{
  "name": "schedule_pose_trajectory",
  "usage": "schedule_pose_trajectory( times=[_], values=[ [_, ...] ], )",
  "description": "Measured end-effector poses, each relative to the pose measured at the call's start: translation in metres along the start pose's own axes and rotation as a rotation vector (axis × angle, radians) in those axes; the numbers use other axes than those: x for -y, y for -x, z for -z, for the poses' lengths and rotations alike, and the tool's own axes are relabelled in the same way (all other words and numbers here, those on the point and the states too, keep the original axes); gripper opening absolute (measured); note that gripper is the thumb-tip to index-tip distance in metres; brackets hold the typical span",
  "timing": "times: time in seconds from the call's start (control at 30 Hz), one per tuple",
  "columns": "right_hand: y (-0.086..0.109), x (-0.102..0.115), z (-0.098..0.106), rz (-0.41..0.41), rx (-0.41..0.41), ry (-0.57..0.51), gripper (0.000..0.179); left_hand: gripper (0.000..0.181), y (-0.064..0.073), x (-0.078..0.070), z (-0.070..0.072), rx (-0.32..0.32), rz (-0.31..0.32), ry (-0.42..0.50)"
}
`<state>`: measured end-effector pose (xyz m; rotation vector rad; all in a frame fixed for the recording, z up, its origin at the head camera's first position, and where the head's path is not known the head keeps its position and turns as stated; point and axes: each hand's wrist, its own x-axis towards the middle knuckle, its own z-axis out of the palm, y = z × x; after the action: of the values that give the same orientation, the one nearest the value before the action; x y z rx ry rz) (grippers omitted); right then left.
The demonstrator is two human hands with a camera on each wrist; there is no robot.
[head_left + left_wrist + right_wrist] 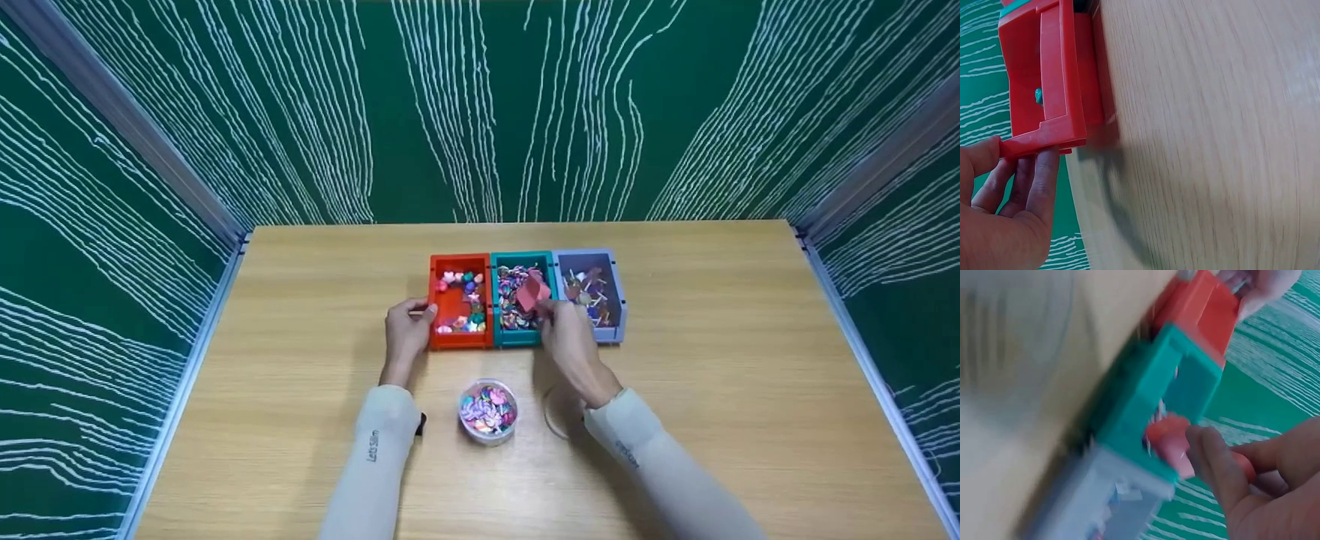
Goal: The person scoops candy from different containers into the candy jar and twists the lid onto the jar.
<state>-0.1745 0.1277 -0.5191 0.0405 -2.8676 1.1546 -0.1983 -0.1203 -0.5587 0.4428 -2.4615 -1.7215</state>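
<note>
Three joined bins stand in a row: a red bin [460,343], a teal bin [517,339] and a grey-blue bin [618,300], each with small colourful pieces inside. My left hand [409,330] grips the red bin's left side wall; in the left wrist view the thumb [982,156] lies on its rim and the fingers against the outside. Over the teal bin, my right hand [571,341] holds a small red scoop [531,291] by its handle. The right wrist view shows the scoop [1171,439] at the teal bin's opening; its contents are blurred.
Nearer to me stands a clear round tub [489,439] filled with colourful pieces. A clear ring-shaped lid [553,420] lies right of it, partly behind the right forearm. Green walls with white lines border the wooden table [300,300].
</note>
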Motion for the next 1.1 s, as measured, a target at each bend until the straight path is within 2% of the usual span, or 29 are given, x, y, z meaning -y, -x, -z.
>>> schedule_pose_trajectory(
  times=[0.1, 0.27, 0.37, 0.43, 0.57, 0.63, 0.77, 0.87, 0.97, 1.03, 1.1],
  values=[
    [-0.003, 0.002, 0.004, 0.002, 0.022, 0.109, 0.037, 0.021, 0.0, -0.001, -0.001, 0.002, 0.0, -0.005],
    [-0.008, 0.0, -0.002, 0.151, -0.008, 0.382, 0.023, 0.024, 0.0, -0.003, -0.003, 0.022, 0.023, -0.011],
    [-0.01, -0.004, -0.005, 0.211, 0.001, 0.442, 0.019, 0.024, 0.0, -0.003, -0.004, 0.024, 0.02, -0.014],
    [-0.012, -0.007, -0.003, 0.201, 0.024, 0.377, 0.023, 0.022, 0.0, -0.002, -0.003, 0.017, -0.006, -0.015],
    [-0.017, -0.013, 0.004, 0.127, 0.07, 0.103, 0.037, 0.02, 0.001, -0.002, -0.001, 0.001, -0.055, -0.015],
    [-0.019, -0.015, 0.006, 0.071, 0.094, -0.04, 0.039, 0.021, 0.002, -0.002, -0.001, 0.004, -0.046, -0.015],
    [-0.02, -0.016, 0.004, -0.054, 0.111, -0.275, 0.033, 0.022, 0.001, -0.001, -0.001, 0.016, -0.022, -0.009],
    [-0.02, -0.016, 0.0, -0.14, 0.081, -0.418, 0.03, 0.022, 0.0, 0.0, -0.001, 0.016, -0.024, -0.012],
    [-0.017, -0.016, -0.006, -0.159, 0.048, -0.465, 0.028, 0.022, 0.0, 0.001, 0.0, 0.01, -0.027, -0.011],
    [-0.015, -0.016, -0.009, -0.13, 0.031, -0.41, 0.027, 0.022, 0.001, 0.002, 0.0, 0.009, -0.032, -0.01],
    [-0.013, -0.018, -0.012, -0.08, 0.033, -0.307, 0.027, 0.021, 0.001, 0.002, 0.0, 0.008, -0.04, -0.005]
  ],
)
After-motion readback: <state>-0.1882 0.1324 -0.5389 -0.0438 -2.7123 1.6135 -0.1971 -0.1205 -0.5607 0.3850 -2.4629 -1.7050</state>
